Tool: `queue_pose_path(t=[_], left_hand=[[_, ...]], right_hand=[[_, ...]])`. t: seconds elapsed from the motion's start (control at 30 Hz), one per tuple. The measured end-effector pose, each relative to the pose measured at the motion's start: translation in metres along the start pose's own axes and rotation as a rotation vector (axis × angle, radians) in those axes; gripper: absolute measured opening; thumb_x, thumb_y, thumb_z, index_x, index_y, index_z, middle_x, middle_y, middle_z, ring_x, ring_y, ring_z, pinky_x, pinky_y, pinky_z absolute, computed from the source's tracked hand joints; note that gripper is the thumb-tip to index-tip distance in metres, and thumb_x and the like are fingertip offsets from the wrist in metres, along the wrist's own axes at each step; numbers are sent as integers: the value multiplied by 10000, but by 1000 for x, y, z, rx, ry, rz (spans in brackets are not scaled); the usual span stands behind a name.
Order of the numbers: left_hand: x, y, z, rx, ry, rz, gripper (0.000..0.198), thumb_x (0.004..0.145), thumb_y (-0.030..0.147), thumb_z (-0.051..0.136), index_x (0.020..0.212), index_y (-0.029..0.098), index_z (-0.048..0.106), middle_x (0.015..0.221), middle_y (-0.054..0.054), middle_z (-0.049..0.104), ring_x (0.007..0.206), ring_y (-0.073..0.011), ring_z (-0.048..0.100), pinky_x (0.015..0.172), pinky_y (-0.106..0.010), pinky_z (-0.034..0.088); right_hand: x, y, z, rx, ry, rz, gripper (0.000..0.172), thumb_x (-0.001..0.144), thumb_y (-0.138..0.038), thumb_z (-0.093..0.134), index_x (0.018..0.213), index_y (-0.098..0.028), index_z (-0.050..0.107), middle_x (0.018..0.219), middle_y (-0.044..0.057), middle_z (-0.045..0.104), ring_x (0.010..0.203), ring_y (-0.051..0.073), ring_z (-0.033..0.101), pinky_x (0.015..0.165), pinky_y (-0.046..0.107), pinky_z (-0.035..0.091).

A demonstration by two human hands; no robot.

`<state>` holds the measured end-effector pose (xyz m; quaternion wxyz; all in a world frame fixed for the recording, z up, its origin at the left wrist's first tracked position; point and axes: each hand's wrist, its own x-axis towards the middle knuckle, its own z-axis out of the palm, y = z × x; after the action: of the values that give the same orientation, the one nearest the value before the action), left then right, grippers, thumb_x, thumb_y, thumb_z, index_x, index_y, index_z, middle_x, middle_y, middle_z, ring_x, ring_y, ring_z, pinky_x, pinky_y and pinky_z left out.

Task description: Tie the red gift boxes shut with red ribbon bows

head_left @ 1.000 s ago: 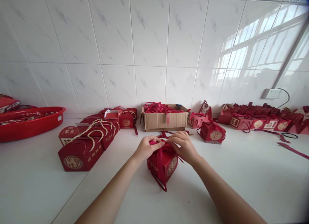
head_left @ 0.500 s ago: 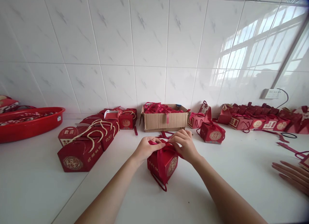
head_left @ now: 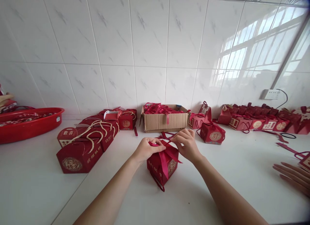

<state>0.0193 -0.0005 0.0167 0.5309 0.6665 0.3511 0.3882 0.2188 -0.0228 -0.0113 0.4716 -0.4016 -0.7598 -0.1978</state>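
Observation:
A small red gift box [head_left: 155,165] with gold lettering and a round gold emblem stands on the white table, one corner toward me. Across its top runs a glossy red ribbon [head_left: 164,163], its tails hanging over the near faces. My left hand [head_left: 149,149] pinches the ribbon at the box's upper left. My right hand [head_left: 185,144] is closed at the upper right, thumb and fingers together on another part of the ribbon. A dark red cord [head_left: 158,183] droops at the box's lower front. The spot between my fingertips is partly hidden.
Red boxes with rope handles [head_left: 81,155] stand at left, near a red basin [head_left: 31,126]. A cardboard box of ribbons [head_left: 166,121] is by the wall. Finished-looking red boxes [head_left: 213,134] line the right. Another person's hand [head_left: 292,175] rests at far right.
My right hand has shifted slightly and drawn its ribbon part upward, away from the box. The ribbon tails now spread apart over the front; the left hand keeps its pinch.

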Motion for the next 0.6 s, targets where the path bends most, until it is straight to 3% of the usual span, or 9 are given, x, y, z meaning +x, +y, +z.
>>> queue_pose_path(t=[0.17, 0.37, 0.6], left_hand=[[2, -3, -6, -1, -1, -13, 317, 548, 326, 820, 541, 163, 548, 798, -37, 682, 743, -174, 607, 698, -295, 448], [3, -6, -5, -4, 34, 21, 490, 639, 406, 760, 491, 188, 347, 882, -52, 709, 925, -221, 630, 802, -319, 447], [1, -4, -1, 56, 31, 47, 407, 610, 342, 784, 464, 186, 438, 848, -87, 707, 1022, -283, 608, 848, -366, 441]], right_hand=[[-1, -3, 4, 35, 19, 81, 167, 895, -156, 548, 770, -227, 633, 739, -14, 661, 756, 156, 524, 813, 364, 279], [1, -5, 3, 158, -48, 117, 107, 898, -174, 557, 831, -224, 623, 866, -5, 692, 823, 158, 557, 784, 340, 299], [0, -6, 3, 63, 41, 95, 150, 898, -197, 567, 762, -224, 623, 748, -16, 697, 753, 153, 558, 805, 360, 279]])
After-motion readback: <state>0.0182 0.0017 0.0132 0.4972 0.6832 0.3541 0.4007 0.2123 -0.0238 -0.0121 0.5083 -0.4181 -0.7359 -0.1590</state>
